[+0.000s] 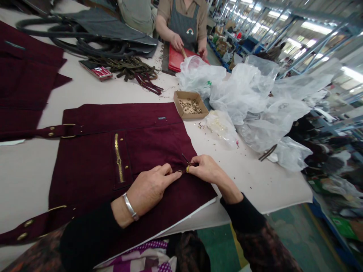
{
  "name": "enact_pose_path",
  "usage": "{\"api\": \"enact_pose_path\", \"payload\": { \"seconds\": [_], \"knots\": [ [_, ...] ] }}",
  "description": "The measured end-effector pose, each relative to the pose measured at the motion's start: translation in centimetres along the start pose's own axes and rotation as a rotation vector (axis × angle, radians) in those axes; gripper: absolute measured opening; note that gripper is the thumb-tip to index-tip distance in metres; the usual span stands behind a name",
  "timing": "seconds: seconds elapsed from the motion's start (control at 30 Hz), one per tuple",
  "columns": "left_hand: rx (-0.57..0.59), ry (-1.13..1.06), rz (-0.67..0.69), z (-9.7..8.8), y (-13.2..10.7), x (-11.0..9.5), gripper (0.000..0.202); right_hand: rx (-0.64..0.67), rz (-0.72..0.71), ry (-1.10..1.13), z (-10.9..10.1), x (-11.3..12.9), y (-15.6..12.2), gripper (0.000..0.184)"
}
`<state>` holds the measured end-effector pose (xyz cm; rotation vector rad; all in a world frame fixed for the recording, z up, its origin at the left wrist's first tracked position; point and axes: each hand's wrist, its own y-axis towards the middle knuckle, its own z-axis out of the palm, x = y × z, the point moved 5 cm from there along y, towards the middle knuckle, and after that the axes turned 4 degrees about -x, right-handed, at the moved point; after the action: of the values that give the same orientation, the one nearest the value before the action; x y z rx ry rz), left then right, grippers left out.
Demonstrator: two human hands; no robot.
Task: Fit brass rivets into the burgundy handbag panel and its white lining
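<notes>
A maroon bag panel [153,139] lies flat before me, with a brass zipper [118,158] set in its middle and straps with brass fittings at its left. My left hand [149,189], with a silver bracelet at the wrist, rests on the panel; its index finger reaches toward the right edge and the others curl onto the cloth. At that edge my right hand [207,170] is closed in a pinch on a thin dark strip [186,159]. A small yellow, brass-like piece [187,169] shows at its fingertips; its kind is unclear.
Past the panel stands a cardboard box [181,109] of small brass studs, beside clear plastic bags [244,94]. Olive and maroon strips [127,68], a red packet [99,71] and dark bag parts [107,30] lie farther back. Opposite, a person [184,26] handles a red piece [174,60].
</notes>
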<state>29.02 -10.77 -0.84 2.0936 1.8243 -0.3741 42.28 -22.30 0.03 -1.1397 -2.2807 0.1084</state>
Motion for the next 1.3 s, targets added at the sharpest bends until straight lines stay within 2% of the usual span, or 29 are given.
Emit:
{"api": "enact_pose_path", "payload": {
  "seconds": [0.17,0.3,0.37,0.43,0.5,0.6,0.67,0.77,0.87,0.97,1.03,1.17,1.3],
  "knots": [
    [0.072,0.047,0.02,-0.1,0.7,-0.3,0.05,0.03,0.021,-0.107,0.3,-0.5,1.1,0.016],
    [0.082,-0.042,-0.017,-0.7,0.8,-0.4,0.048,0.03,-0.08,-0.035,-0.6,-0.2,0.5,0.009],
    [-0.02,-0.12,-0.072,-1.9,0.9,-0.3,0.046,-0.005,-0.18,-0.045,-1.4,0.7,-0.2,0.01],
    [-0.19,-0.148,-0.102,-3.6,1.0,-0.1,0.052,-0.022,-0.286,-0.129,-2.0,2.0,-0.8,0.016],
    [-0.299,-0.13,-0.045,-5.2,1.2,0.1,0.05,0.053,-0.372,-0.164,-1.8,3.6,-1.2,0.019],
    [-0.239,-0.156,0.062,-6.3,1.8,1.0,0.025,0.283,-0.45,-0.016,-1.2,5.8,-0.9,0.021],
    [-0.196,-0.208,0.022,-6.9,2.2,2.5,0.026,0.327,-0.463,0.133,-1.3,6.8,0.3,0.019],
    [-0.217,-0.269,-0.185,-7.8,3.1,6.1,0.023,0.223,-0.432,0.247,-2.1,7.3,3.5,0.014],
    [-0.204,-0.377,-0.403,-8.1,4.8,10.2,0.019,0.097,-0.427,0.199,-2.5,8.0,7.1,0.019],
    [-0.18,-0.444,-0.513,-8.0,7.0,13.6,0.019,-0.073,-0.393,0.122,-3.0,8.9,10.7,0.03],
    [-0.18,-0.458,-0.568,-7.7,8.3,15.5,0.018,-0.141,-0.338,0.125,-3.0,9.1,12.9,0.03],
    [-0.155,-0.498,-0.675,-6.6,9.7,17.8,0.01,-0.183,-0.233,0.147,-2.2,8.3,16.0,0.023],
    [-0.134,-0.527,-0.711,-5.8,10.1,18.5,0.007,-0.231,-0.208,0.127,-1.7,7.6,16.9,0.021]
  ]
}}
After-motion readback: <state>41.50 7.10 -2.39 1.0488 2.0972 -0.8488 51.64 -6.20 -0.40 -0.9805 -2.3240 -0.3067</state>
